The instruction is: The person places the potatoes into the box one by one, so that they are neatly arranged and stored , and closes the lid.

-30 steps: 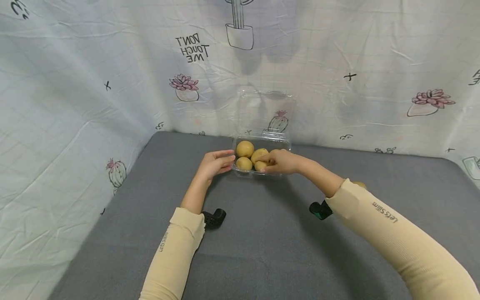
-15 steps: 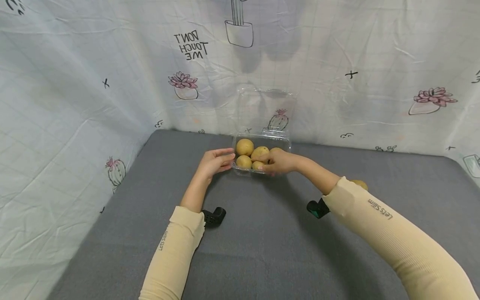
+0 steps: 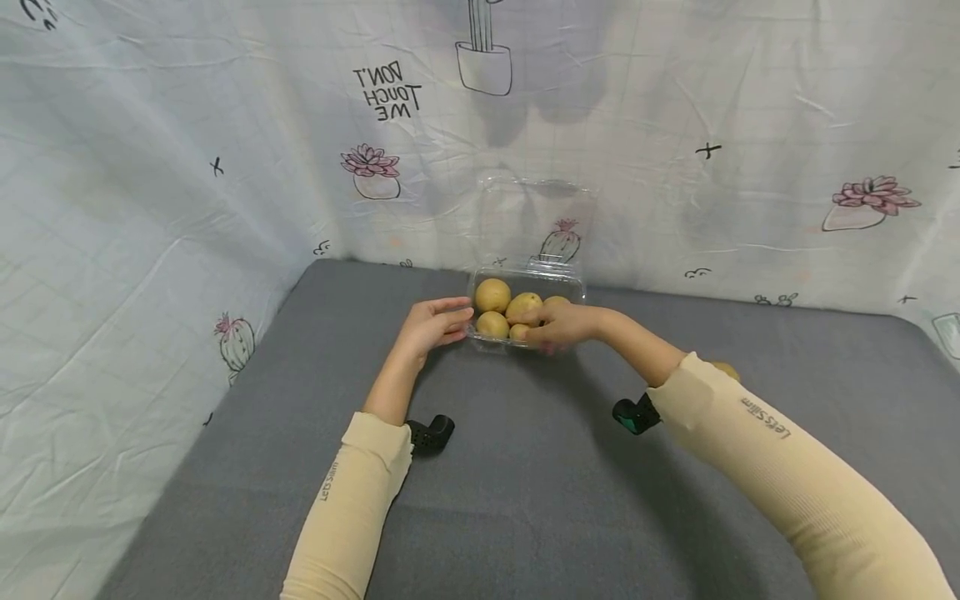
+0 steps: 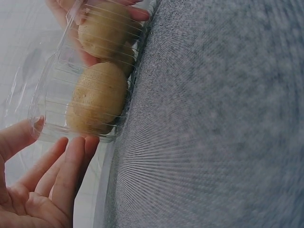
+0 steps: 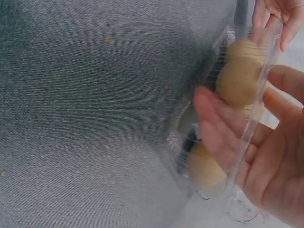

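A clear plastic clamshell box (image 3: 487, 344) lies on the table with its lid raised against the back cloth. Inside it sit several yellow-brown potatoes (image 3: 492, 295). My left hand (image 3: 431, 327) is at the box's left end; in the left wrist view its nearly straight fingers touch the end wall, with the thumb by the rim. My right hand (image 3: 564, 325) reaches over the front right of the box among the potatoes, partly hiding them. In the right wrist view its fingers (image 5: 221, 128) are extended and slightly blurred beside a potato (image 5: 240, 81), with no potato gripped.
A yellow-brown object (image 3: 726, 370) lies on the grey table (image 3: 525, 500), mostly hidden behind the right sleeve (image 3: 795, 467). A printed white cloth (image 3: 660, 100) hangs at the back and left. Black camera mounts (image 3: 432, 434) protrude from both wrists.
My right hand has drawn slightly right, its fingers easing off the front potato. Another potato at the box's right now shows above that hand. My left hand stays at the box's end.
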Demonstrator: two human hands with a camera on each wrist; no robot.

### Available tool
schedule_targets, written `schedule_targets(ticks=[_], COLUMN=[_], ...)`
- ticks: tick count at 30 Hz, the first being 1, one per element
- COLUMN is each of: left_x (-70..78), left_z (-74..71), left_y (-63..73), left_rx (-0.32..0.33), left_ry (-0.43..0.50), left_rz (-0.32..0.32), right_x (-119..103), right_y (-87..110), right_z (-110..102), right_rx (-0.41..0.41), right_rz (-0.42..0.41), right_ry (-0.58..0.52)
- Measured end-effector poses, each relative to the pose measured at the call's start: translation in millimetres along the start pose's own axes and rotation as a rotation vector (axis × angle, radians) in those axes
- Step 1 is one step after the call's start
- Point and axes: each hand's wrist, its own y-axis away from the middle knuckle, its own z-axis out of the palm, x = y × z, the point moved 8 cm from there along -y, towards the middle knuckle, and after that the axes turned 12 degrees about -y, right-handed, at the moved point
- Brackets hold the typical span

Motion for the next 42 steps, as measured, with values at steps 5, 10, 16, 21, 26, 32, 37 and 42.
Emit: schedule_targets(ticks=[5, 10, 16, 21, 26, 32, 37, 42], left_x=[1.2, 2.3, 1.7, 1.2, 1.1, 0.0, -0.7, -0.3], left_z=[2.2, 2.5, 1.3, 2.7, 4.1, 0.1, -0.9, -0.7], left_y=[-0.3, -1.1, -1.7, -2.2, -2.5, -1.1, -0.6, -0.7], left_rx=[-0.005, -0.005, -0.003, -0.005, -0.016, -0.008, -0.004, -0.006], left_ry=[0.001, 0.003, 0.001, 0.002, -0.002, -0.006, -0.004, -0.004], left_rz=[0.012, 0.019, 0.010, 0.009, 0.008, 0.003, 0.003, 0.002], right_x=[-6, -11, -8, -4, -3, -5, 3, 21], right_y=[6.8, 10.8, 7.1, 3.9, 14.2, 43.3, 72.2, 97.0], right_z=[-10, -18, -18, -16, -19, -28, -39, -42], right_rx=[0.144, 0.273, 0.296, 0.282, 0.299, 0.407, 0.451, 0.234], right_rz=[-0.022, -0.058, -0.046, -0.043, -0.098, -0.189, -0.134, 0.031], right_ry=[0.120, 0.149, 0.159, 0.200, 0.160, 0.123, 0.116, 0.122])
